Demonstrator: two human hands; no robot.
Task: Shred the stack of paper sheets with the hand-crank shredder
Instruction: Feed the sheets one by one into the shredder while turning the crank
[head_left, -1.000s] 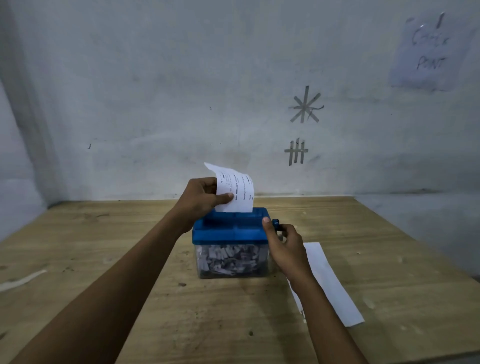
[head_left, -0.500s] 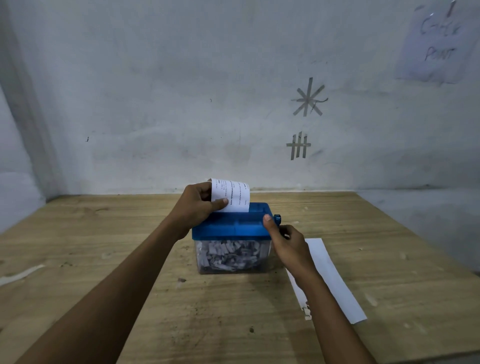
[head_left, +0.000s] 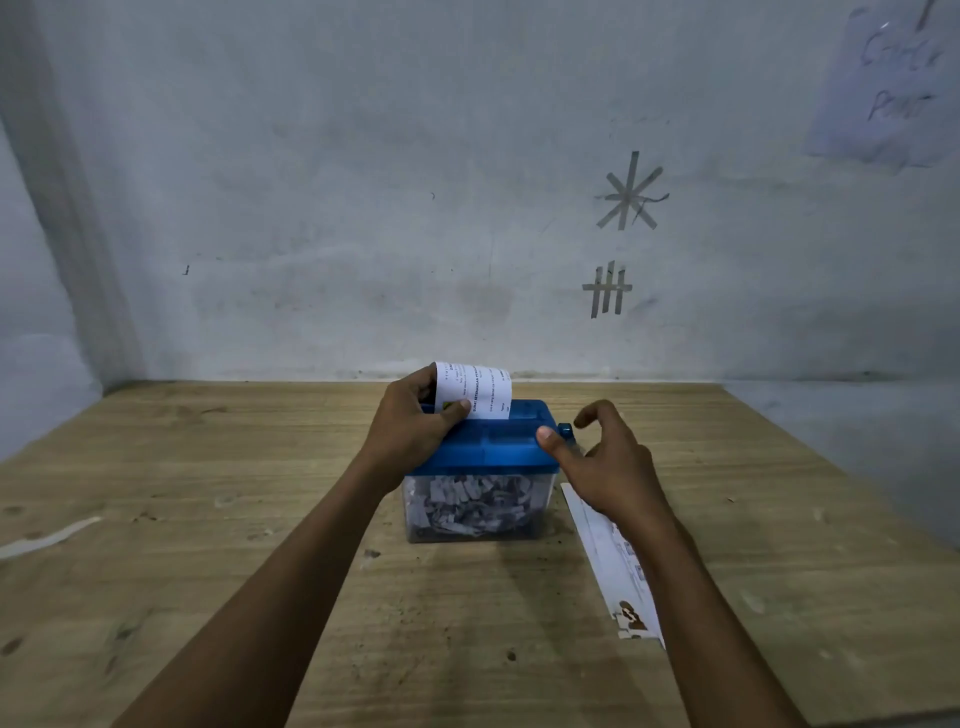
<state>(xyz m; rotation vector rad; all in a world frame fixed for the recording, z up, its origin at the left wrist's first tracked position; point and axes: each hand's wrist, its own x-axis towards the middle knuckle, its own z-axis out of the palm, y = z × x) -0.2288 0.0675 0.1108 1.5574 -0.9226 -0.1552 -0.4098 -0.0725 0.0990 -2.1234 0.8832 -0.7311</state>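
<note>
Finding: the right hand (head_left: 602, 462) had come off the crank knob (head_left: 565, 430). Its grip stood apart, with the thumb resting on the edge of the blue lid and the forefinger arched above the knob without touching it. Half a second earlier the same hand had been closed around the crank.

The left hand (head_left: 415, 421) kept its grip clamped on the printed sheet (head_left: 480, 389), thumb in front and fingers behind. The sheet stood upright in the slot of the shredder (head_left: 488, 452).

Over the last second the sheet had sunk markedly. Only a short length now showed above the lid, and the left hand had followed it down until it lay against the shredder top.

Assessment: the feed appeared paused, either for a fresh hold on the crank or because the sheet was nearly through. Cranking would likely have to resume to clear the remainder.

The clear bin (head_left: 475, 506) beneath the lid was well filled with strips. The remaining sheets (head_left: 608, 551) lay flat on the worktop (head_left: 208, 519), just right of the shredder and partly under the right wrist, in the same place as before.
</note>
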